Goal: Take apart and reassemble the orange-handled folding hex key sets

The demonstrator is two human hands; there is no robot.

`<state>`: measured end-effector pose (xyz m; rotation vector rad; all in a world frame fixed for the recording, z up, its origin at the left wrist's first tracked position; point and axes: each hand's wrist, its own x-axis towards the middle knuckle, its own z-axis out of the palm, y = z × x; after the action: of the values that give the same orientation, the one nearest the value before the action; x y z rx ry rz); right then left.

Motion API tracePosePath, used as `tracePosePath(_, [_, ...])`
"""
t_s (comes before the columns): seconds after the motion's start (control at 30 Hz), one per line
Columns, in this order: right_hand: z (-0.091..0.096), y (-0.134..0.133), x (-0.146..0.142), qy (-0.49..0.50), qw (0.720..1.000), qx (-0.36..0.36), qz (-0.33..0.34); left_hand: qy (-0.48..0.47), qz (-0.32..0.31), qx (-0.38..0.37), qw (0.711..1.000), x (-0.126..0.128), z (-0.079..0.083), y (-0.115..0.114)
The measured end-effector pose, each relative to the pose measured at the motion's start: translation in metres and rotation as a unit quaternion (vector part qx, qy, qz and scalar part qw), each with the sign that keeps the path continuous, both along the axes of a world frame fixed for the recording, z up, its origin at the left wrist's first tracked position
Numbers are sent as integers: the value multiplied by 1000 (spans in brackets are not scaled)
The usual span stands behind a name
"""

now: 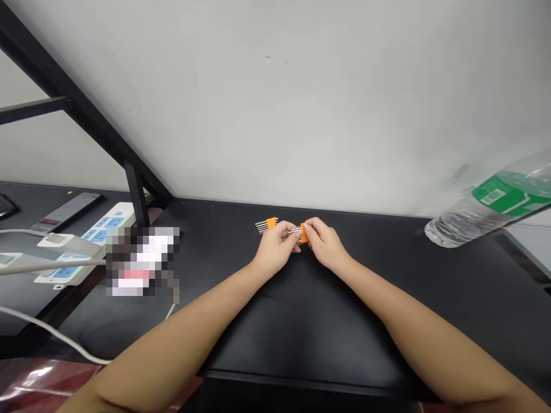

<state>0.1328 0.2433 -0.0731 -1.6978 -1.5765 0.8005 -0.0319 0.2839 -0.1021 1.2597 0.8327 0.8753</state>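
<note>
Both hands meet over the black desk, pinching one small set of thin silvery metal rods (295,230) in an orange holder (305,233). My left hand (276,245) has its thumb and fingers closed at the rods' end. On the orange part, my right hand (326,243) is closed with thumb and fingertips. A second set of metal rods (261,226) with an orange holder (271,222) lies on the desk just behind my left hand, partly covered by it. The exact kind of rods is too small to make out.
A clear plastic bottle with a green label (495,198) stands at the right. To the left are a white power strip (97,229) with plugs and cables, a blurred-out phone-like object (144,258), and another phone (69,213). A black metal frame (136,195) rises there, before a pale wall (322,115).
</note>
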Motion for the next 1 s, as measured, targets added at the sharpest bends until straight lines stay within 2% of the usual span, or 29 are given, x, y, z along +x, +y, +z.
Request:
tracePosePath(0.13, [-1,-1,-1,18,999,25,-18,-19,-11,-26,999,0,-3,3])
tracePosePath(0.23, [0,-1,1,-23,998,60,-27,-22,-33,-53,998,0,-5,3])
tracePosePath(0.4, [4,-3,4,-151,978,136,51,-48,-110,-94,988,3,-6,-2])
tracePosePath(0.47, [2,-5,5,-167,970,159,72,-52,-122,-90,987,3,-5,-3])
tracePosePath(0.57, [-2,-6,6,-154,967,190,69,-33,-108,-85,990,1,-2,-3])
tracePosePath(0.63, [-5,-6,8,-146,965,207,61,-14,-80,-66,994,-1,0,-3])
tracePosePath(0.77, [-6,-6,11,-174,953,232,84,36,-32,39,998,-4,2,-3])
tracePosePath(0.87, [-3,-6,10,-176,953,229,92,46,-23,79,996,-4,0,-4])
tracePosePath(1.0, [-1,-5,8,-135,967,190,102,54,-30,101,993,-6,-5,-3])
